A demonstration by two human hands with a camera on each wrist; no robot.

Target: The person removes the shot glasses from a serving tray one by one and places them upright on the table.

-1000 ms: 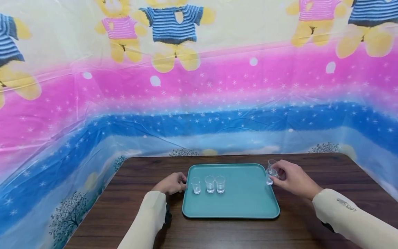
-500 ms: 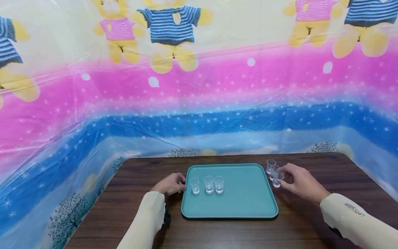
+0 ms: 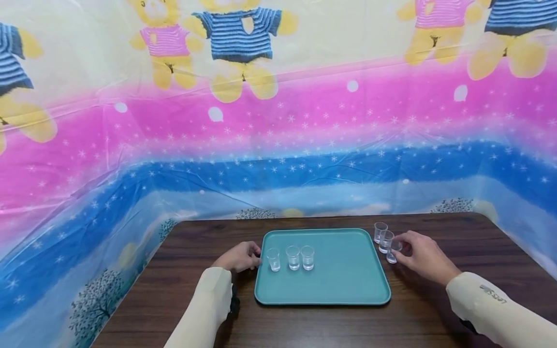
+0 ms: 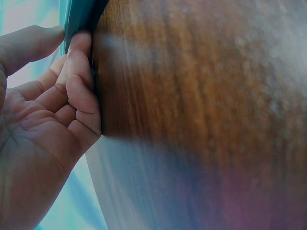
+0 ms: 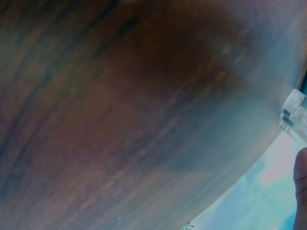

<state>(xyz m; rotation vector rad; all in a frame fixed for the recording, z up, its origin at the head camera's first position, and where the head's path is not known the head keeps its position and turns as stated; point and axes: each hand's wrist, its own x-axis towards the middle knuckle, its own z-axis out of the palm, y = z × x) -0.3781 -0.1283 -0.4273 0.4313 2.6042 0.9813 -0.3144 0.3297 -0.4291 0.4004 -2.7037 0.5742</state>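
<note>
My right hand [image 3: 424, 256] pinches a clear shot glass [image 3: 392, 258] between thumb and fingers, low at the wooden table just right of the tray. Close behind it stand two more shot glasses, a nearer one [image 3: 385, 243] and a farther one [image 3: 380, 233], in a slanting row. In the right wrist view a thumb [image 5: 301, 177] and part of a shot glass [image 5: 293, 103] show at the edge. At the left rim of the green tray [image 3: 339, 290], my left hand [image 3: 240, 256] grips the edge, thumb and index finger meeting at the rim [image 4: 76, 19] in the left wrist view.
On the tray's left half stand three shot glasses, a left one [image 3: 273, 260], a middle one [image 3: 293, 258] and a right one [image 3: 307, 258]. A patterned cloth [image 3: 278, 169] hangs behind the dark wooden table [image 3: 304, 328].
My right hand has carried its shot glass rightward from over the tray's right edge to the table, near the two others there. The left hand stays at the tray rim.
</note>
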